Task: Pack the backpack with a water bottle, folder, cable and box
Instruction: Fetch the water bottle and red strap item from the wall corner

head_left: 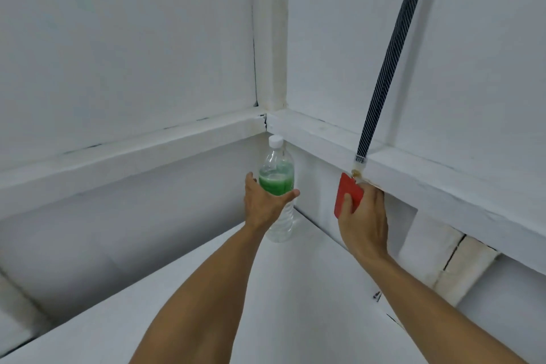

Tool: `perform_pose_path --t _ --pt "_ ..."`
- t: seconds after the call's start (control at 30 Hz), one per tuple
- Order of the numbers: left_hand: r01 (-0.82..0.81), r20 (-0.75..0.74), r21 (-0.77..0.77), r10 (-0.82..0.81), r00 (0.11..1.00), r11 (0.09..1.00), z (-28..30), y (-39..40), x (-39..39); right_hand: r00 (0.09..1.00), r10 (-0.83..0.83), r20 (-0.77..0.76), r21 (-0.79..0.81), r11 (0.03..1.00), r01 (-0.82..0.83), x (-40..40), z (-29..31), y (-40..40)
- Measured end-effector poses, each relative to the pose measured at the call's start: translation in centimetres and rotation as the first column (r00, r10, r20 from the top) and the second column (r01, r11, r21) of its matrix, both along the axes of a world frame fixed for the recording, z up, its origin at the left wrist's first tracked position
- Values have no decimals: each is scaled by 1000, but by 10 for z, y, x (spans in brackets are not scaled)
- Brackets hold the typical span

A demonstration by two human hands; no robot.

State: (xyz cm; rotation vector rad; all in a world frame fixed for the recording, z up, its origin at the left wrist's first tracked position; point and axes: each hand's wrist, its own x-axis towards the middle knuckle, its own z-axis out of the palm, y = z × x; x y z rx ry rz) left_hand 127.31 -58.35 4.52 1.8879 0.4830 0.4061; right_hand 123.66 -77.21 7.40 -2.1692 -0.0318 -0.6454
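Both your bare forearms reach away from you toward the far corner. Your left hand (263,203) wraps the water bottle (278,186) at mid-height, thumb on its right side. Your right hand (364,217) has its grip curled round a red card (346,196), knuckles up.

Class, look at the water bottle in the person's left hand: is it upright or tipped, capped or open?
Upright and capped: the water bottle stands vertical in the left hand, white cap on top.

The bottle (277,186) in my left hand (263,204) is clear glossy plastic with a green label and white ribbed cap, the red card (346,199) in my right hand (365,223) looks smooth and matt, its strap (387,68) woven cloth, the walls (127,38) matt painted white.
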Motion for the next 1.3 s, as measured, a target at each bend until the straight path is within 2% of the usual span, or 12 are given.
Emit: perform_pose_path --t 0.23,0.43,0.63,0.73,0.8,0.93,1.07,1.2,1.3 --pt "-54 108 14 52 993 998 -16 -8 27 996 53 -70 25 998 -52 5 7 -6" --pt "-42 205 34 34 978 999 23 -27 29 998 70 7 86 994 -70 -8 41 -23" --pt "-104 149 79 91 985 991 12 -19 9 977 102 -187 69 993 -90 -18 37 -8" --pt "-120 161 118 100 982 986 31 -13 3 949 64 -309 33 998 -56 -13 45 -2" --pt "-139 221 127 109 969 982 62 -15 -9 941 64 -332 49 998 -50 -17 62 -6" --pt "-171 321 163 112 940 972 133 -22 -26 980 32 -198 -75 996 -48 -21 116 -18" --pt "-206 386 170 127 914 964 185 -27 -43 998 -69 -13 -209 976 64 -9 172 -35" --pt "-214 422 206 111 900 955 218 -28 -52 973 -117 198 -341 922 181 10 233 -53" --pt "-207 443 221 91 892 953 236 -27 -53 919 -132 371 -371 886 278 22 280 -57"
